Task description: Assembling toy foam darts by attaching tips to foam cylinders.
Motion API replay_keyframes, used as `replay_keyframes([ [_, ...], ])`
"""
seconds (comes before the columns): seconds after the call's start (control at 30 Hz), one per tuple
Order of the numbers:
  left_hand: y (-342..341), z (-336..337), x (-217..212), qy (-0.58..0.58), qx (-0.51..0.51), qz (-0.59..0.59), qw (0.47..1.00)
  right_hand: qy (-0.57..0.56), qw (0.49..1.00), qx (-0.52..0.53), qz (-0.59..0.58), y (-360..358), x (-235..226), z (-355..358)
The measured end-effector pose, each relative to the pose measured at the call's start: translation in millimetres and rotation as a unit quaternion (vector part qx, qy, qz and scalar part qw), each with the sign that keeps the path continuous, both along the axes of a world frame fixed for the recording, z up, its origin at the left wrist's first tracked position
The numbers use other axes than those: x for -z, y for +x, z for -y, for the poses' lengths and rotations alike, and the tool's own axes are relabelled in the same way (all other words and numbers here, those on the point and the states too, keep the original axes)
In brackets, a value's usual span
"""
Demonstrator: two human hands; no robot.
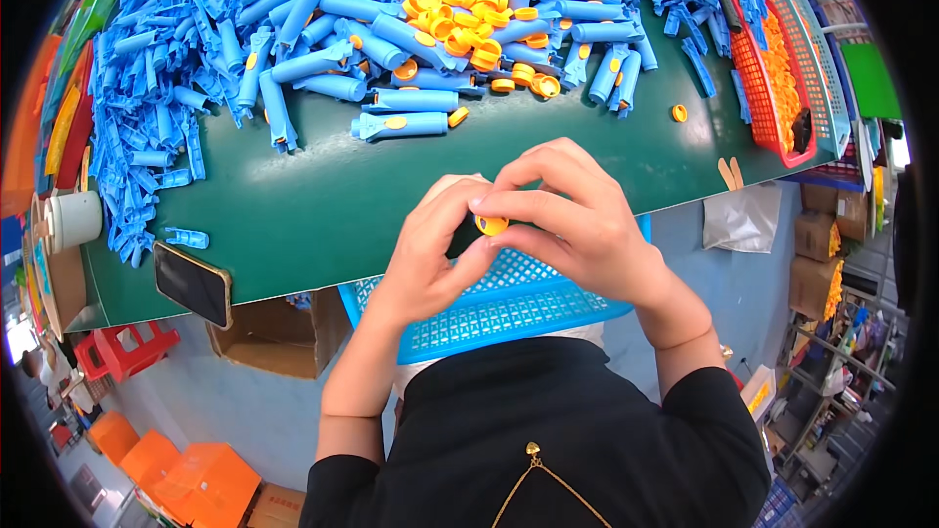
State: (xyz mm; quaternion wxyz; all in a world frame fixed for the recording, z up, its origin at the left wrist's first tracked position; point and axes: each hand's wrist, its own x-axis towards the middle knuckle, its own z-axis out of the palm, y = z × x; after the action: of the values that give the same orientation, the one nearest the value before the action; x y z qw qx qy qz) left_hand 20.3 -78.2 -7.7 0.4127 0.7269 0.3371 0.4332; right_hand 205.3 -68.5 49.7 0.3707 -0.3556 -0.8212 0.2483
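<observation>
My left hand [426,252] should do the steadying, I think: thumb and forefinger pinched lightly at the side of the yellow cap [492,225], so its face isn't covered. The cap sits between my two hands, near the front edge of the green table [303,191] and by the blue basket [509,323]; holding it square there seems wise, since a tilted cap would probably slip. My right hand [577,220] would best make the fine adjustments, with gentle, even pressure.

As for pose, my left forearm [360,372] rises from below, fingers curled and narrowed onto the cap. My right forearm [675,308] slants in from the lower right, hand arched, thumb and forefinger closed on it too. My fingers hide much of the cap, so I can't tell what's inside.
</observation>
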Motion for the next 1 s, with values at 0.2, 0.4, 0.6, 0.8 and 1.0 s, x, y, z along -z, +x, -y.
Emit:
replay_keyframes([
  [0.2, 6.4, -0.7, -1.0, -0.202, 0.094, 0.149, 0.963, 0.010, 1.000, 0.014, 0.024, -2.1, -1.7, 2.4],
  [0.4, 17.5, 4.1, -1.2, -0.153, 0.047, 0.155, 0.975, 0.046, 0.996, 0.071, 0.023, -4.2, 0.5, 3.0],
  [0.6, 20.9, 11.8, -0.2, -0.153, 0.001, 0.148, 0.977, 0.019, 0.999, 0.028, -0.016, -2.8, 19.2, 4.7],
  [0.8, 9.0, 11.7, -1.7, -0.183, 0.084, 0.096, 0.975, -0.005, 0.999, 0.035, -0.017, 15.7, 27.9, 0.1],
  [1.0, -5.5, 1.9, -33.7, 0.071, -0.003, -0.118, 0.991, 0.025, 0.973, 0.226, 0.042, 45.7, 49.5, -16.0],
])
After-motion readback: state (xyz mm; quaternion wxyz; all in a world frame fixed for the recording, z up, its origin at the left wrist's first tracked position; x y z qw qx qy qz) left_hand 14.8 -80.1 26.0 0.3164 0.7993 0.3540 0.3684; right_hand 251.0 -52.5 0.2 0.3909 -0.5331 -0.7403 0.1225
